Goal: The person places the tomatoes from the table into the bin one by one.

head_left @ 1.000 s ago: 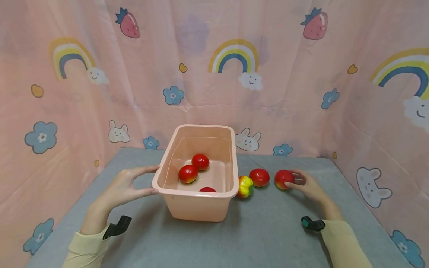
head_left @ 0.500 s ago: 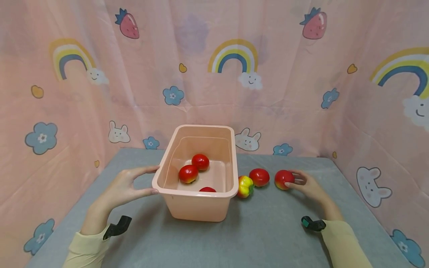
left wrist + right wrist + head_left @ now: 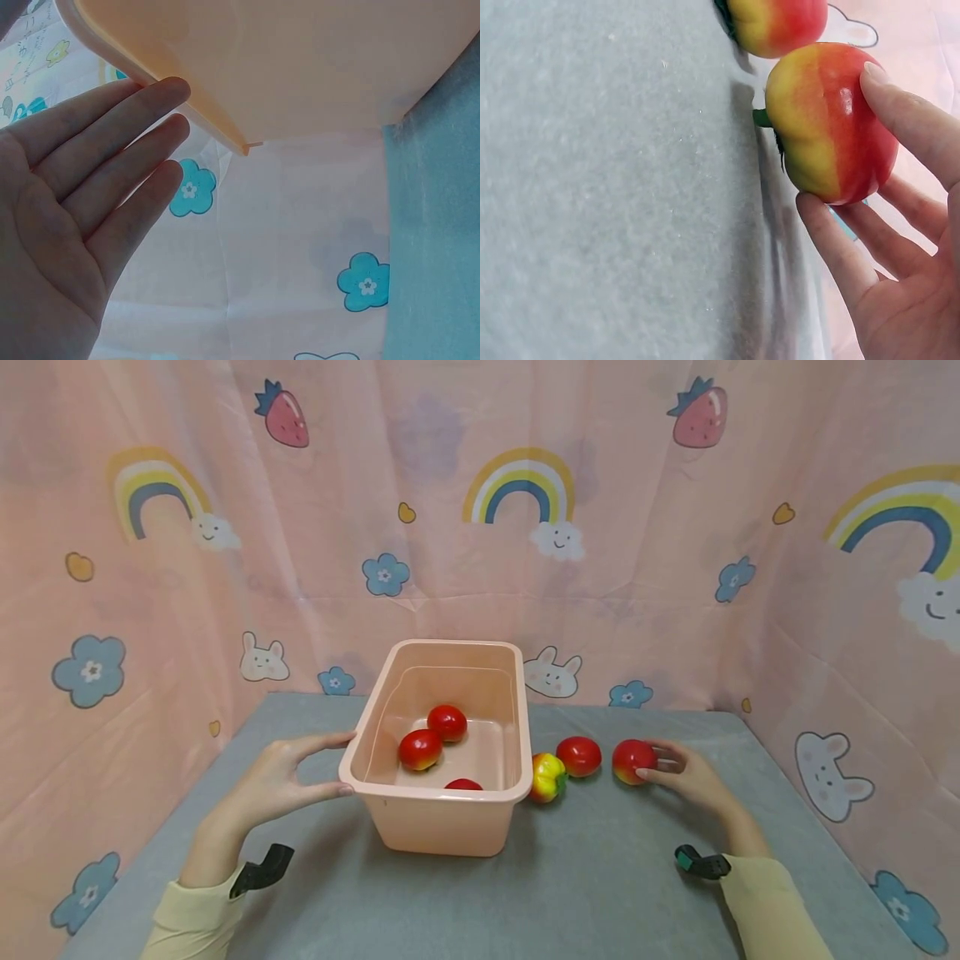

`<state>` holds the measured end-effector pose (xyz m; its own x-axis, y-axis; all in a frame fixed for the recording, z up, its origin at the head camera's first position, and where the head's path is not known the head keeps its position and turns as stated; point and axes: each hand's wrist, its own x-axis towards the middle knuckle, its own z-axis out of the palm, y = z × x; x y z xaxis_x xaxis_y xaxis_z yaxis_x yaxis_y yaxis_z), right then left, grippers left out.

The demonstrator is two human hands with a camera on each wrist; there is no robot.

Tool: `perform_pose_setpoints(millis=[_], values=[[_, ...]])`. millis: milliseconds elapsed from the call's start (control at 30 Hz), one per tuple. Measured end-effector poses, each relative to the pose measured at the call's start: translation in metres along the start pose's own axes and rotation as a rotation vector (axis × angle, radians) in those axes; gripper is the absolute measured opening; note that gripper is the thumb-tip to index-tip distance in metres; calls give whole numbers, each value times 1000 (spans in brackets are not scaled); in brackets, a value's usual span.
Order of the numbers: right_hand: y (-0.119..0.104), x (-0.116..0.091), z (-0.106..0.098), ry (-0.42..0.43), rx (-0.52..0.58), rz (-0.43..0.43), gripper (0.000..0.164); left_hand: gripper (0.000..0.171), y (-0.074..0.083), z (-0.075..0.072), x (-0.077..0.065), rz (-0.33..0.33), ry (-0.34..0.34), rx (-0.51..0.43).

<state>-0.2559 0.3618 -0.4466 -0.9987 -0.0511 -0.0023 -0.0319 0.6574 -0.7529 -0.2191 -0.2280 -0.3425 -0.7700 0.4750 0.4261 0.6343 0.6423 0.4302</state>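
A peach-coloured plastic bin (image 3: pixel 438 827) stands on the grey table with several round artificial fruits in or beside it. My left hand (image 3: pixel 273 777) touches the bin's left rim with fingertips and thumb. Its fingers (image 3: pixel 124 127) look nearly straight in the left wrist view. To the right, my right hand (image 3: pixel 693 781) holds a red-and-yellow artificial fruit (image 3: pixel 829 124) with a green stem, thumb on one side and fingers on the other. Inside the bin lie red fruits (image 3: pixel 422 749), one partly hidden by the near wall.
Between the bin and my right hand lie a red fruit (image 3: pixel 579 757) and a lobed fruit with its yellow side showing (image 3: pixel 548 778), close against the bin. A pink patterned curtain (image 3: pixel 630 568) hangs behind and along both sides of the table (image 3: pixel 600 893).
The hands, bin and fruits keep their places. Only the whole head view has shifted very slightly.
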Motion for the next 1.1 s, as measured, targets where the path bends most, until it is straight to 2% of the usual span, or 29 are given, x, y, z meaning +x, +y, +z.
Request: perform_pose_setpoints(millis=[400,567,1100], values=[[-13,-8,-4,22,-3,-44,75,61,-1,0,1,13,4,12],[-25,-9,-9,23,-7,-75,70,60,-1,0,1,12,2,4],[-61,-9,-18,50,-29,-146,70,60,-1,-1,1,14,1,13]])
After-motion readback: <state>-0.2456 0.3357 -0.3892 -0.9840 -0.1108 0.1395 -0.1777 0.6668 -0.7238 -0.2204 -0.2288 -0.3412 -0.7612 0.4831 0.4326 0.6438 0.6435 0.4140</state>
